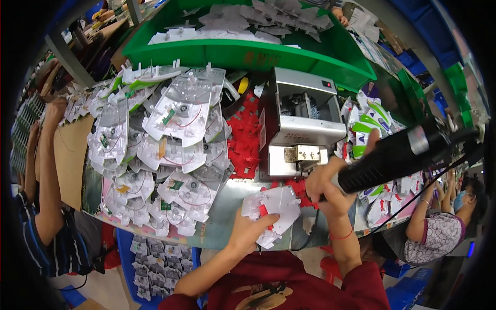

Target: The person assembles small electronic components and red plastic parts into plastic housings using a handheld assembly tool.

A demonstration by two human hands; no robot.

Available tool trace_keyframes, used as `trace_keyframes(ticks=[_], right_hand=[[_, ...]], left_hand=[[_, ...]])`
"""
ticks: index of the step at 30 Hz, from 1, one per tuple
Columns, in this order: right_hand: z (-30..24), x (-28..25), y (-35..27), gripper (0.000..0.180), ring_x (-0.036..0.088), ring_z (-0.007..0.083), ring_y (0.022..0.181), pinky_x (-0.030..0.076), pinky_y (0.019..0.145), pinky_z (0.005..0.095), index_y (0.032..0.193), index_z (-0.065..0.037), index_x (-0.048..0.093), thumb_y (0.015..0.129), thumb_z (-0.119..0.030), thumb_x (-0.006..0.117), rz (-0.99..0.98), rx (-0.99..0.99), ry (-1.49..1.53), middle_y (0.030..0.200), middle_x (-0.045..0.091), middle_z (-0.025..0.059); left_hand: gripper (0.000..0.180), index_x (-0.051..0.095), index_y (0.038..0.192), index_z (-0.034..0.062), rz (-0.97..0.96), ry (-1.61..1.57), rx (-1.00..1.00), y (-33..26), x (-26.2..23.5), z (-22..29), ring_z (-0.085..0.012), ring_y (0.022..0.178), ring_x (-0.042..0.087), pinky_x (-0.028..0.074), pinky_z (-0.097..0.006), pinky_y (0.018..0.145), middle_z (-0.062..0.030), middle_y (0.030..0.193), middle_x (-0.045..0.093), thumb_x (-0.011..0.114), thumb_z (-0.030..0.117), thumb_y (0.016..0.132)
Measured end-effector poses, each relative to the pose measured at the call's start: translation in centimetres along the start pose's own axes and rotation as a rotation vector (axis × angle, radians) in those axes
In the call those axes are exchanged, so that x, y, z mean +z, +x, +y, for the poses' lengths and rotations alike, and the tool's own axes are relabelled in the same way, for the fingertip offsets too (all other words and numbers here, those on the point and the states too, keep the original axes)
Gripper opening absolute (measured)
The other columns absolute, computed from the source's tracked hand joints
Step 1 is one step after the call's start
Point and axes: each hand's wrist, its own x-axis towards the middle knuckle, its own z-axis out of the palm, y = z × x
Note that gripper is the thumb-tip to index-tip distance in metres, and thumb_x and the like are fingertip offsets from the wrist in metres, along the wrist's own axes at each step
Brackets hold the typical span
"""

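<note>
My left hand (245, 230) grips a white plastic shell (287, 207) low over the near table edge, its thumb lying by a small red part (263, 211) on the shell. In my right hand (330, 187) is a black electric screwdriver (385, 160), held slanting with its cabled end up to the right. My fingers hide its tip, so I cannot tell whether it touches the shell. Just beyond both hands stands a silver screw feeder (309, 129) with an open top and a small metal block at its front. Loose red parts (244, 142) lie to its left.
Stacked white shells (181, 111) with wires and small boards fill the left. More shells (373, 118) with green trim lie right. A green bin (206, 51) of white pieces stands behind. Below left sits a blue crate (125, 253). People work at both sides; a cable (400, 219) crosses right.
</note>
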Motion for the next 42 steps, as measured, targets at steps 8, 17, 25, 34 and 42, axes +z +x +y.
trace_keyframes(ticks=[8,17,25,34,42], right_hand=[[-1.8,1.6,-3.2,0.014,0.053,0.0208,0.054,0.042,0.052,0.0291,0.076,-0.002,0.054,0.071,-0.009,0.066,-0.123,0.116,0.350,0.060,0.053,0.0086],[-1.9,2.4,-4.0,0.015,0.055,0.0217,0.053,0.044,0.052,0.0310,0.073,-0.006,0.058,0.067,-0.007,0.072,-0.232,0.067,0.258,0.058,0.055,0.0062],[-1.0,0.8,-3.7,0.101,0.058,0.0218,0.049,0.051,0.046,0.0335,0.131,-0.049,-0.007,0.074,-0.006,0.065,-0.574,-0.242,0.001,0.066,0.060,0.0093],[-0.6,-1.6,-6.7,0.090,0.044,0.0151,0.045,0.041,0.045,0.0293,0.136,-0.023,-0.012,0.080,-0.014,0.059,0.337,-0.044,0.240,0.064,0.045,0.0068],[3.4,-7.6,-8.7,0.044,0.055,0.0218,0.086,0.046,0.071,0.0320,0.116,0.000,0.036,0.081,-0.016,0.059,0.565,0.132,0.002,0.105,0.051,0.0141]], left_hand=[[0.036,0.052,0.105,-0.0010,-0.013,-0.023,-0.056,-0.7,1.2,1.2,-0.0171,0.085,0.058,0.047,-0.030,0.075,-0.0085,0.095,0.059,0.060,-0.005,0.070],[0.030,0.054,0.099,-0.0012,-0.003,0.005,-0.106,-1.4,1.7,1.8,-0.0133,0.075,0.058,0.048,-0.027,0.066,-0.0063,0.087,0.060,0.061,-0.004,0.070],[0.038,0.051,0.103,0.0004,-0.020,-0.002,-0.082,-1.4,1.9,1.0,-0.0158,0.080,0.059,0.048,-0.028,0.070,-0.0073,0.092,0.059,0.064,-0.005,0.068],[0.034,0.053,0.104,-0.0030,-0.029,-0.052,0.016,-1.6,0.6,-0.4,-0.0142,0.078,0.059,0.049,-0.026,0.069,-0.0078,0.091,0.060,0.062,-0.006,0.071],[0.051,0.046,0.119,-0.0050,-0.258,-0.012,0.038,-2.9,0.9,1.1,-0.0205,0.104,0.051,0.039,-0.032,0.091,-0.0157,0.114,0.053,0.062,-0.005,0.070]])
